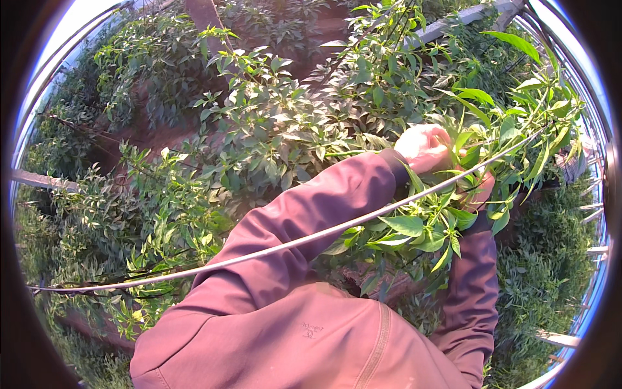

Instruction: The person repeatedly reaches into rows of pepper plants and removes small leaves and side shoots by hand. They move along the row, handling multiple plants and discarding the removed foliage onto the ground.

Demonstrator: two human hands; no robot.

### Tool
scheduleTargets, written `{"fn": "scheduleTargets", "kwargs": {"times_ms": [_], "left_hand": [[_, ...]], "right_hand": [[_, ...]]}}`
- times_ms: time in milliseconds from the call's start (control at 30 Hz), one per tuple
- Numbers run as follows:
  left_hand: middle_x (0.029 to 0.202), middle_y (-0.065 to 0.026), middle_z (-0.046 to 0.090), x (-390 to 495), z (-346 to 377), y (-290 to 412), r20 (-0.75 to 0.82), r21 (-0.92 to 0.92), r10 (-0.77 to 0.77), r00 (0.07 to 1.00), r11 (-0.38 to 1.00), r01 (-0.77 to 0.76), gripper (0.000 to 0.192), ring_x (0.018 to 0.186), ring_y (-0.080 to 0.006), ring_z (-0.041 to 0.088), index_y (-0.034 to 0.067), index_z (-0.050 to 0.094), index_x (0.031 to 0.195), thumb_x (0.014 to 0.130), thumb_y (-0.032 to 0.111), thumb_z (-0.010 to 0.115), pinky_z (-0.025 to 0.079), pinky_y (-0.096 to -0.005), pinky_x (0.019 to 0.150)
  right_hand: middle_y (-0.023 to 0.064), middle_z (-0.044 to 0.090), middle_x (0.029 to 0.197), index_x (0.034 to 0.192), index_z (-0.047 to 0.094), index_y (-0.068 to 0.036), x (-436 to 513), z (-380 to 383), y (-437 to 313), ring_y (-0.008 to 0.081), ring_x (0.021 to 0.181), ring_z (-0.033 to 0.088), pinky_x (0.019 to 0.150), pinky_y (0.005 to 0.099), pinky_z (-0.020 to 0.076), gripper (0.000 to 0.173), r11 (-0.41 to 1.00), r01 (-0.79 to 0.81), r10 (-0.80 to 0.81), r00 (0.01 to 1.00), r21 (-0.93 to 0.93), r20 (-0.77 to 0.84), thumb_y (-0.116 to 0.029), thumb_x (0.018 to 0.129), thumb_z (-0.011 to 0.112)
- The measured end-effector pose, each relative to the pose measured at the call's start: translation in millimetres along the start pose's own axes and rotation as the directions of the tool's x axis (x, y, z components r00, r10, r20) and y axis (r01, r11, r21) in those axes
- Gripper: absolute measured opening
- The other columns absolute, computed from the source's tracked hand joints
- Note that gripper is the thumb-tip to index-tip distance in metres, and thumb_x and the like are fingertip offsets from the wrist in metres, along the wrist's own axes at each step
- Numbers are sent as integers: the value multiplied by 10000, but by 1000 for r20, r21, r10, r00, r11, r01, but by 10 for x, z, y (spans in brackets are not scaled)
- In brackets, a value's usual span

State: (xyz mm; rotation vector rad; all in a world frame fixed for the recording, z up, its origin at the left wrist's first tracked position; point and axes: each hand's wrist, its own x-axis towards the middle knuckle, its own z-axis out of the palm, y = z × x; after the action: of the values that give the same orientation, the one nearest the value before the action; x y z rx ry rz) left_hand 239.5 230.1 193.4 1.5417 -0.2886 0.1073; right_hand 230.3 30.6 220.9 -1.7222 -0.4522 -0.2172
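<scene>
Before me, leafy green plants (408, 226), which look like pepper plants, surround both hands. My left hand (423, 147) reaches across from the left with its fingers curled at the stems; it is overexposed, and what lies between the fingertips cannot be made out. Just below and right of it is my right hand (478, 190), partly hidden by leaves and by a pale, taut wire or cord (340, 226). This line crosses in front of both forearms, from lower left to upper right. A thin green stem (351, 152) runs beside my left cuff.
Dense rows of plants (160, 63) stand on both sides, with reddish soil (165, 131) between them. A grey beam (452, 24) slants at the upper right, and another post (206, 24) rises at the top. Curved frame bars edge the view. A partly hidden patterned sleeve (571, 163) is at the far right.
</scene>
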Motion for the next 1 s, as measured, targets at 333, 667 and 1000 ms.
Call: {"fn": "scheduleTargets", "kwargs": {"times_ms": [333,667,1000], "left_hand": [[907,-135,744,-33,-88,259,0,226,-98,995,969,96,331,877,-312,711,128,777,997,831,396,676,558,-411,815],[812,-141,721,-144,115,299,-208,425,80,975,905,16,201,840,-348,712,119,748,901,790,267,670,555,-463,787],[957,-76,625,-188,315,118,-290,124,147,946,986,-115,216,897,-324,663,124,726,944,735,117,779,529,-429,728]], "right_hand": [[151,720,995,1200,654,81,-10,-66,128,186,776,706,690,291,595,327,779,-289,267,956,557,121,-143,963,624],[100,707,1089,1219,678,8,-64,-161,110,170,933,676,806,292,540,291,990,31,-21,997,-139,78,-90,947,646],[166,673,1193,1242,626,46,207,-331,-63,267,1011,682,890,376,562,370,898,-326,260,935,295,242,-226,1025,499]]}}
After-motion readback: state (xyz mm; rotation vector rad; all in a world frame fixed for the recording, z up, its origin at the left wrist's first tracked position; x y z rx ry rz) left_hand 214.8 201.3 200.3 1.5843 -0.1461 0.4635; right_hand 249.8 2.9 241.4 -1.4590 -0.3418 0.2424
